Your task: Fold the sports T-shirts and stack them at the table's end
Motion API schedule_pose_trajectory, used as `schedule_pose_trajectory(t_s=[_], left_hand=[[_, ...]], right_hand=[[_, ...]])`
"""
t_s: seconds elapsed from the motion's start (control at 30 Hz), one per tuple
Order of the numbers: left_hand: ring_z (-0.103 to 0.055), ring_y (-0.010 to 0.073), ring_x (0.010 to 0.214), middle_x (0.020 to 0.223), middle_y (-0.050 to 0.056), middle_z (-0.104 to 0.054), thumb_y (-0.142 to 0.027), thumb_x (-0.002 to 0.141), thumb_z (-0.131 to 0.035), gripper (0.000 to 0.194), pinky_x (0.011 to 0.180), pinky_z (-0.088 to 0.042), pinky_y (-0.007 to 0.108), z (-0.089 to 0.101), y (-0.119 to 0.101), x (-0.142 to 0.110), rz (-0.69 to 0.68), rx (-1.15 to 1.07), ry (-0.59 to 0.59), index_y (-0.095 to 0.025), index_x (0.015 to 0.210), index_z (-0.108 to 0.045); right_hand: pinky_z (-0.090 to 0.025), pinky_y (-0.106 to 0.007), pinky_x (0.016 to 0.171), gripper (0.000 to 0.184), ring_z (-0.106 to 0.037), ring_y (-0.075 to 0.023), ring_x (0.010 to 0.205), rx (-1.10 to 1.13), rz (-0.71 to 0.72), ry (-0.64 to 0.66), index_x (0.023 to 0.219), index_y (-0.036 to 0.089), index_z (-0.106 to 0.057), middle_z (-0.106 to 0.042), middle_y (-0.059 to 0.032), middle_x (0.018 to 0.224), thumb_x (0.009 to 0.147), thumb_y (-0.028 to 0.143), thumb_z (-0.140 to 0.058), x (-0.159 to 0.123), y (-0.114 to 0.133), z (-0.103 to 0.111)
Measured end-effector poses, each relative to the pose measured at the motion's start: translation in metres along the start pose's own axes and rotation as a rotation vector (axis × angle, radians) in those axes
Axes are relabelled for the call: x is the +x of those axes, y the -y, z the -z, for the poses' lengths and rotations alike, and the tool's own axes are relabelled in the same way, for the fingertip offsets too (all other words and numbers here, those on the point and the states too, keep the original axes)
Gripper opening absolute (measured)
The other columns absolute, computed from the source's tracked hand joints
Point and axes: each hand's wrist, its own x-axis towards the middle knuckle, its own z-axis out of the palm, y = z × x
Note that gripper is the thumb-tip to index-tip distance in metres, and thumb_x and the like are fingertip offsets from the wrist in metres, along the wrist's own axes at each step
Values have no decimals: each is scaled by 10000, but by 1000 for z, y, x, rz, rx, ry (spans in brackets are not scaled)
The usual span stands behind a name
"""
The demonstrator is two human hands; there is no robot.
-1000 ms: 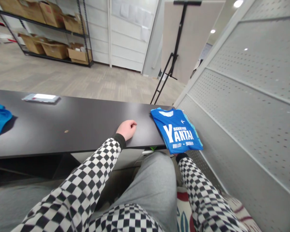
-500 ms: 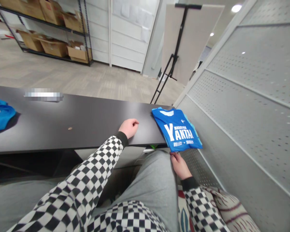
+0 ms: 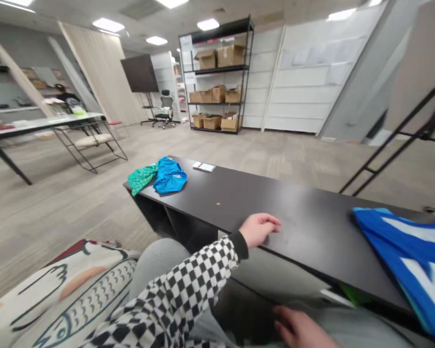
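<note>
1. Head view, the camera: it has swung to the person's left since half a second ago, so more of the room shows, including another person (image 3: 69, 100) far off beyond a white table (image 3: 39, 124).
2. Head view, left hand (image 3: 258, 229): it stays over the near edge of the dark table (image 3: 293, 208), palm down. Its fingers, more curled before, now reach forward, loosely bent, with nothing between them.
3. Head view, right hand (image 3: 305, 329): half a second ago it was at the lower hem of the blue shirt (image 3: 402, 244); now it is apart from it, low over the lap and cut off by the lower border. It is blurred; a narrow gap shows between the fingertips, with nothing seen there.
4. Head view, the blue shirt: it lies on the right end of the dark table, its white print now cut by the picture's border, where earlier the whole front showed.
5. Head view, far end of the dark table: a bright blue garment (image 3: 168, 176), only partly visible before, now shows whole. A green garment (image 3: 142, 179) has come into view, touching it; a phone-like device (image 3: 203, 166) lies just beside.
</note>
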Motion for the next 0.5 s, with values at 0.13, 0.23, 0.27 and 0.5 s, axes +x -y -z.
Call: schedule_pose_trajectory(t_s=[0.13,0.23,0.27,0.5], left_hand=[[-757,218,868,893,114,-812,-376,824,-744,243,937,-605,382,25,-7,-16,-58,2,-98,-195,965,-824],[-772,243,925,936,100,-823,-426,860,-748,286,967,-601,400,30,-1,-13,-92,83,-68,-198,1013,-831],[-771,247,921,926,95,-820,-431,858,-772,283,961,-599,400,30,1,-12,-95,82,-60,-200,1009,-836],[-727,236,863,854,100,-769,-360,763,-894,269,902,-600,402,26,-15,-14,-27,-143,-65,-161,936,-839]], right_hand=[[-630,-528,1113,398,-817,-370,1191,34,37,-258,1249,305,-866,-866,-119,1248,1037,481,-580,-4,20,48],[-581,-536,1161,361,-785,-363,1210,-101,-103,-571,1193,275,-853,-855,-126,1256,1034,440,-573,-39,-15,87],[-572,-532,1164,351,-780,-359,1198,-142,-166,-659,1169,266,-847,-852,-131,1244,1029,415,-562,-55,-34,96],[-550,-525,1148,347,-699,-392,1233,-197,-618,-964,1177,123,-777,-765,-239,1233,919,255,-585,-132,-150,129]])
